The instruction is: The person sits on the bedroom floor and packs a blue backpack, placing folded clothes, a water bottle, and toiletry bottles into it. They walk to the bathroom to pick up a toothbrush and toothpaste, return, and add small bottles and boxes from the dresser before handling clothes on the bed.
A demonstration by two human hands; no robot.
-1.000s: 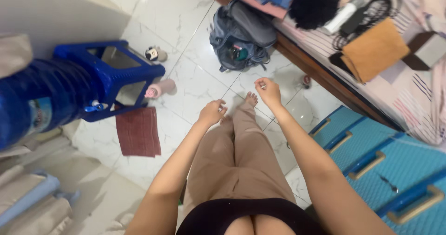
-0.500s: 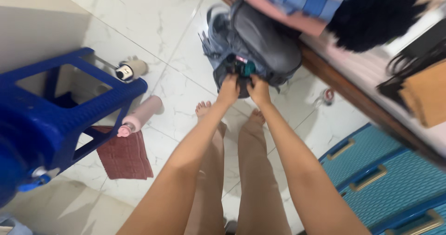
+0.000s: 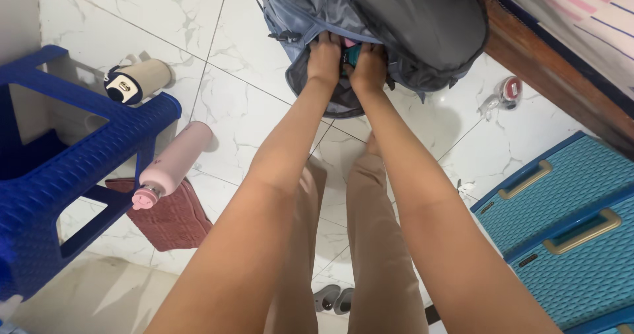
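At backpack [image 3: 409, 24], hands [image 3: 347, 60] grip opening.

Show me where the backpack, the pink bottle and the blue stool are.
backpack [image 3: 422, 24], head view, grey upper panel.
pink bottle [image 3: 175, 159], head view, middle of body.
blue stool [image 3: 86, 159], head view, seat's near rim.

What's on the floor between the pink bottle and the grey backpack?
Nothing. The head view shows only bare white marble floor between the pink bottle and the grey backpack, which both hands are gripping.
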